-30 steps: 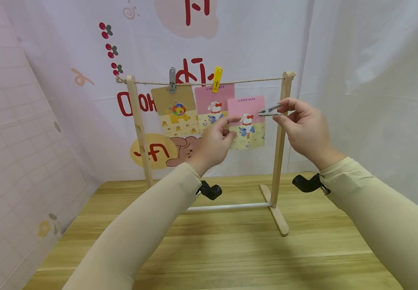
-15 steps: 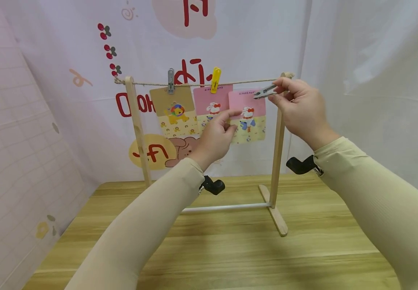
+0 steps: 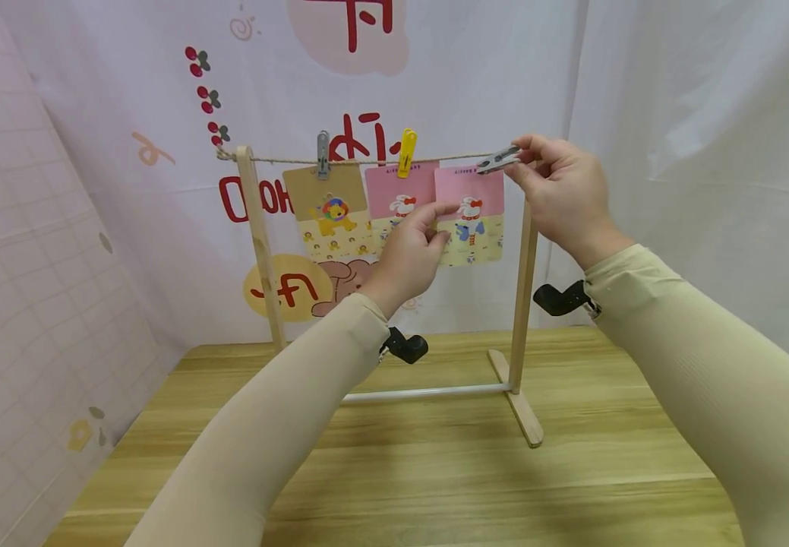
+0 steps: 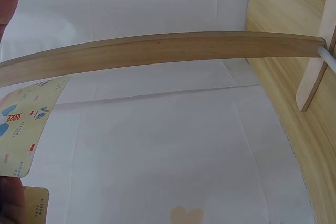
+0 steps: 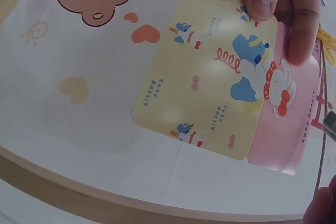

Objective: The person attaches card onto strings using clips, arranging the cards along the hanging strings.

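My left hand [image 3: 408, 254] holds a pink and yellow rabbit card [image 3: 479, 241] by its left edge. The top of that card lies just under the twine [image 3: 465, 157]. Between thumb and fingers my right hand [image 3: 568, 190] pinches a grey clothespin [image 3: 500, 159], its tip at the card's upper right edge. Whether the clothespin's jaws are round card and twine, I cannot tell. In the right wrist view, the clothespin [image 5: 329, 123] is mostly cut off and the card [image 5: 210, 87] shows its front beside the left thumb.
A lion card [image 3: 329, 216] hangs from another grey clothespin [image 3: 323, 152]. Beside it a second rabbit card [image 3: 383, 182] hangs from a yellow clothespin [image 3: 407, 152], partly behind my left hand. The wooden post [image 3: 525, 304] stands at right on the table [image 3: 435, 471].
Both the rabbit card and the grey clothespin have risen towards the twine. The clothespin has gone from beside the card to its top edge, tilting more upward at its handle end.
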`<state>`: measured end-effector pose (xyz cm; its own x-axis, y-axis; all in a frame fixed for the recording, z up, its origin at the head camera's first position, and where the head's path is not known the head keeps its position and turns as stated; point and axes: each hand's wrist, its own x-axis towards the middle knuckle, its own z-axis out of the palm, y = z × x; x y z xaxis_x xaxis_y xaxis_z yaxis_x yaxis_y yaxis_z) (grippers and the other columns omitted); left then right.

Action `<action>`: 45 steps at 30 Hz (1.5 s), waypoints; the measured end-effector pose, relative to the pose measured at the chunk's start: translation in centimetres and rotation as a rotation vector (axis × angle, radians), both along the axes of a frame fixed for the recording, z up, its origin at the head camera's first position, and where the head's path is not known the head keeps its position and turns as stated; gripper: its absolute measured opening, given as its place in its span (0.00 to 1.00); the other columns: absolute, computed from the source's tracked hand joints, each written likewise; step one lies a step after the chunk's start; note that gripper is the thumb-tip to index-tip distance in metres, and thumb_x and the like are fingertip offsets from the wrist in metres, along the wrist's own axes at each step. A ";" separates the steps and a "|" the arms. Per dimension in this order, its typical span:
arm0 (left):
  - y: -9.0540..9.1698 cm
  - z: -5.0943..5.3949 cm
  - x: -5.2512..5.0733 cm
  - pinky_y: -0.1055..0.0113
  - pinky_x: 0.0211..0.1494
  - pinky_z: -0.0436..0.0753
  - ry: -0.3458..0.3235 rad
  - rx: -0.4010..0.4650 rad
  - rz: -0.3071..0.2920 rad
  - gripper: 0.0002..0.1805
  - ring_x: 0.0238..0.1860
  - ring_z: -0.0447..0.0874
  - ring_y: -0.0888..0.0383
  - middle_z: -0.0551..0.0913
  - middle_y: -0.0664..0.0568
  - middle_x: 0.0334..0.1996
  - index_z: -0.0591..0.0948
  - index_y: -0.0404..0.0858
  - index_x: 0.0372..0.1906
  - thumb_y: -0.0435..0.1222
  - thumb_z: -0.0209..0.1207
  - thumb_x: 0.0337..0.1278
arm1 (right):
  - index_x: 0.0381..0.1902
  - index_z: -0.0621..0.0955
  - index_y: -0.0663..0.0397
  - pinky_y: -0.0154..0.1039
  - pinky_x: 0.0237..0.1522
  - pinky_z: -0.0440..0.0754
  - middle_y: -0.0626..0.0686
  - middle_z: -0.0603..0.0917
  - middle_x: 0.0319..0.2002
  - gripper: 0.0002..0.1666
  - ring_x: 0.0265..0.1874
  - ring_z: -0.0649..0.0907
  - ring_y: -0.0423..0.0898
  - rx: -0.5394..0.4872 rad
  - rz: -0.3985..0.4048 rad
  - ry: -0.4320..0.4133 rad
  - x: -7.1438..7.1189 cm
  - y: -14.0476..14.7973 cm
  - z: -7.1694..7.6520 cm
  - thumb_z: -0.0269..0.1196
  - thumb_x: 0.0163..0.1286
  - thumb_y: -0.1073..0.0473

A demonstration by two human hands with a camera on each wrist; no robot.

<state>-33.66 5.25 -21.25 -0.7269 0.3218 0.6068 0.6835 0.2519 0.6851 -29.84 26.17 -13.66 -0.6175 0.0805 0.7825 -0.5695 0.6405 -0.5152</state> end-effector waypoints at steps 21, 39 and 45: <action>0.2 1.0 0.2 0.69 0.27 0.72 -0.035 0.024 0.006 0.22 0.28 0.71 0.57 0.80 0.54 0.49 0.77 0.52 0.71 0.33 0.53 0.81 | 0.55 0.89 0.47 0.26 0.23 0.69 0.36 0.81 0.32 0.14 0.28 0.78 0.36 -0.023 0.010 -0.066 -0.7 -0.9 2.2 0.70 0.74 0.54; 0.4 0.9 -0.1 0.68 0.26 0.70 -0.015 0.027 0.028 0.21 0.26 0.69 0.57 0.83 0.55 0.50 0.78 0.53 0.70 0.34 0.54 0.81 | 0.56 0.88 0.46 0.28 0.23 0.69 0.41 0.86 0.34 0.14 0.27 0.77 0.37 0.052 0.024 -0.135 -1.0 -0.9 3.0 0.68 0.76 0.55; 0.4 0.8 0.1 0.69 0.26 0.70 -0.013 0.028 0.030 0.21 0.26 0.70 0.57 0.84 0.55 0.52 0.78 0.53 0.70 0.34 0.54 0.81 | 0.57 0.88 0.48 0.27 0.24 0.72 0.39 0.86 0.34 0.15 0.27 0.78 0.37 0.063 0.033 -0.168 -1.0 -0.7 3.3 0.67 0.76 0.55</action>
<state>-33.60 5.64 -20.43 -0.7439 0.2826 0.6057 0.6668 0.2528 0.7010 -30.85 25.43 -10.33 -0.7412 0.0126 0.6712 -0.4999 0.6569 -0.5644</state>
